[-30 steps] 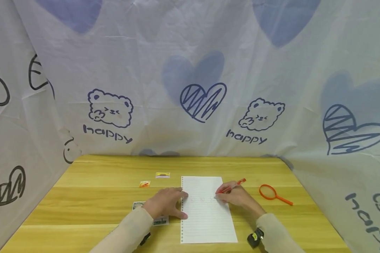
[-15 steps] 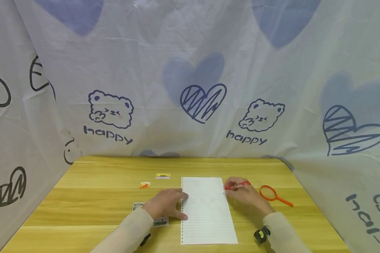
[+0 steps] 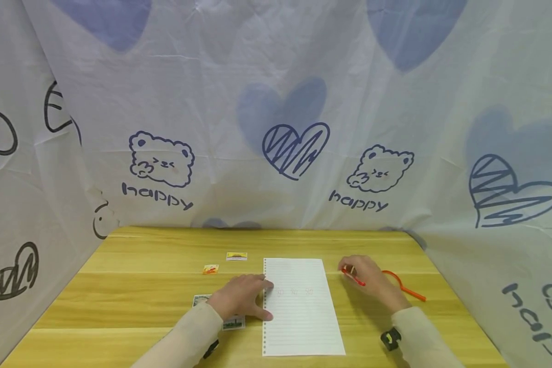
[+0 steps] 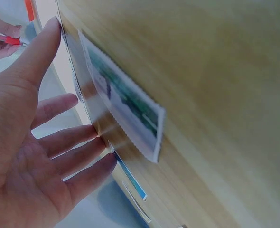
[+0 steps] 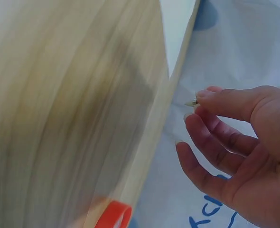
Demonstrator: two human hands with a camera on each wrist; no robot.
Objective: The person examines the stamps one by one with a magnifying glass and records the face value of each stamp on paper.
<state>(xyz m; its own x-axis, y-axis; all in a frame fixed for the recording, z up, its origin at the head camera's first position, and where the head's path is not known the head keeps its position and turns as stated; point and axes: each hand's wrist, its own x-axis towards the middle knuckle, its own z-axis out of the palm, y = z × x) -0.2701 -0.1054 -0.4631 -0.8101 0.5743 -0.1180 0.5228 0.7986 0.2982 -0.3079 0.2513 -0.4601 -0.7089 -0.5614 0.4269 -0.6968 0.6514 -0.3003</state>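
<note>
"Head view: where's the pen (image 3: 358, 280)?"

"My right hand (image 3: 372, 278) pinches it, just right of the lined paper (image 3: 303, 322)."

"Left wrist view?"

"My left hand (image 4: 23, 161) spreads its fingers wide beside a stamp (image 4: 123, 99)."

"Right wrist view?"

"A pale tip (image 5: 191, 103) pokes out between my fingertips (image 5: 206, 94)."
</note>
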